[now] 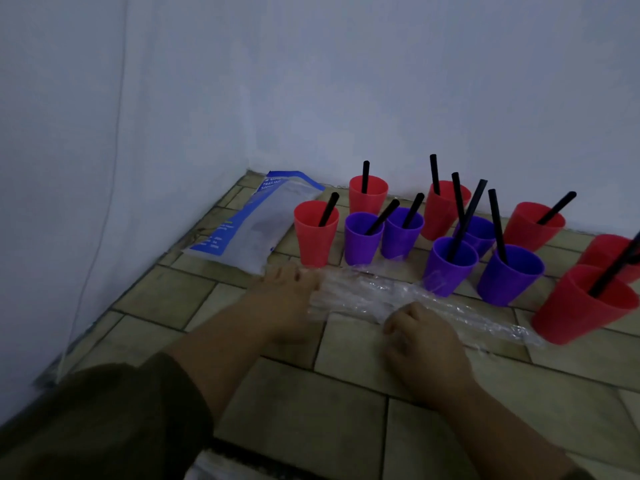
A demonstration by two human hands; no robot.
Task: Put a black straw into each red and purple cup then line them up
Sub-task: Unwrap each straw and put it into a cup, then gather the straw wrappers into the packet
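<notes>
**Inspector:** State of the hands?

**Assessor:** Apart, both low on the tiled counter (346, 410). The left hand (284, 303) reaches forward, its fingertips at the left end of a clear plastic wrapper (367, 292). The picture is too blurred to tell whether they pinch it or only touch it. The right hand (424, 344) has its fingers curled on the wrapper's near edge, about midway along.

**Inspector:** Location of the task items?

**Assessor:** All beyond the hands, just past the wrapper. Six red cups (316, 237) and five purple cups (363, 242) stand upright in a loose cluster, not a straight row. It runs from ahead of the left hand to well right of the right hand. Two purple cups touch the wrapper's far edge. A red cup stands at its right end.

**Inspector:** Straws?

**Assessor:** Black straws (434, 174) lean in the cups, one visible in each, though the far-right red cups are partly cut off.

**Inspector:** Other items?

**Assessor:** A blue-and-white packet (249, 223) lies flat ahead of the left hand, beside the leftmost red cup.
</notes>
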